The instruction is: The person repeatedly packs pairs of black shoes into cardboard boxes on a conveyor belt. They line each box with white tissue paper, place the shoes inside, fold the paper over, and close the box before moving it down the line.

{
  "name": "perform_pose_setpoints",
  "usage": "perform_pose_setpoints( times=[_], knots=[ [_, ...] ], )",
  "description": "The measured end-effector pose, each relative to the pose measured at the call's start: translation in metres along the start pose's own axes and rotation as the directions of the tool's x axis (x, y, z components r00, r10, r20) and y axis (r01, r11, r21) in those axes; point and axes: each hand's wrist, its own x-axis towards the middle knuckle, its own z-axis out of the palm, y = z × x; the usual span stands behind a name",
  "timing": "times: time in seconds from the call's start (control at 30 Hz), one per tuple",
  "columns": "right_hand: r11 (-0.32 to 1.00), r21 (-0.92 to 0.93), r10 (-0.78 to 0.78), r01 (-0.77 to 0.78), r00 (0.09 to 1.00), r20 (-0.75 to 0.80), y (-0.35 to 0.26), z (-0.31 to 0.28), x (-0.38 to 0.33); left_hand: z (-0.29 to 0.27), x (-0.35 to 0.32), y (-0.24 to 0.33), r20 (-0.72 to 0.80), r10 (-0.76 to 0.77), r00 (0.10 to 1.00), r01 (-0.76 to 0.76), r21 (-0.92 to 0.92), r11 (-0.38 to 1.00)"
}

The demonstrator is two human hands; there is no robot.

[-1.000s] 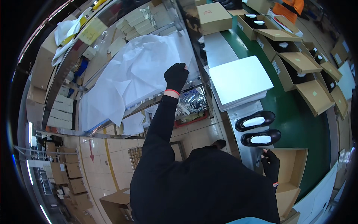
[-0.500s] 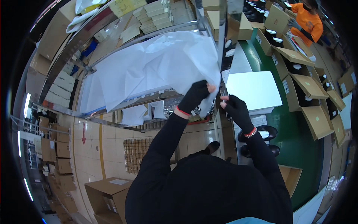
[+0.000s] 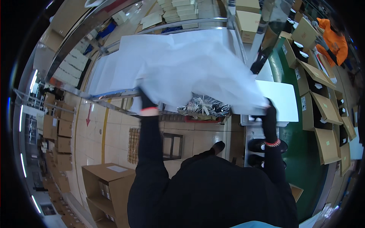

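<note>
A large sheet of thin white paper (image 3: 197,72) stretches, smeared by motion, between my two gloved hands. My left hand (image 3: 146,99) grips its near left edge above the metal rack's front rail, though its fingers are blurred. My right hand (image 3: 269,119) is closed on the sheet's near right corner, beside a stack of white boards (image 3: 279,100). Beneath the lifted sheet, more white paper (image 3: 110,72) lies on the rack. Both hands wear black fingerless gloves.
A pair of black shoes (image 3: 256,145) stands beside my right forearm. Open cardboard boxes (image 3: 323,108) line the green conveyor at right, where a person in orange (image 3: 334,41) works. Silvery packets (image 3: 205,105) sit under the rack; a carton (image 3: 108,169) stands at lower left.
My hands have spread apart, the left moving left and the right moving right and nearer me. The sheet has been drawn out between them toward the white boards.
</note>
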Motion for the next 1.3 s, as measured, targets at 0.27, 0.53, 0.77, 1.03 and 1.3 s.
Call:
perform_pose_setpoints(
  times=[0.27,0.53,0.77,1.03,1.3],
  knots=[
    [0.733,-0.657,-0.393,-0.174,0.68,-0.619,-0.119,-0.299,-0.19,-0.113,0.119,0.052,-0.416,-0.327,0.849,0.001,-0.616,0.788],
    [0.358,-0.621,-0.581,-0.697,0.354,-0.733,-0.195,-0.43,-0.386,0.07,0.237,0.093,0.072,0.068,0.995,-0.067,-0.016,0.998],
    [0.276,-0.401,-0.585,-0.873,0.178,-0.791,-0.211,-0.416,-0.493,0.053,0.32,-0.009,-0.021,-0.148,0.989,0.137,0.525,0.84],
    [0.237,-0.234,-0.579,-0.943,0.056,-0.813,-0.234,-0.385,-0.556,0.097,0.344,-0.006,0.007,-0.032,0.999,0.024,0.503,0.864],
    [0.197,-0.142,-0.614,-0.97,-0.008,-0.789,-0.256,-0.369,-0.595,0.292,0.282,0.09,0.336,-0.118,0.935,0.042,0.225,0.973]
  ],
)
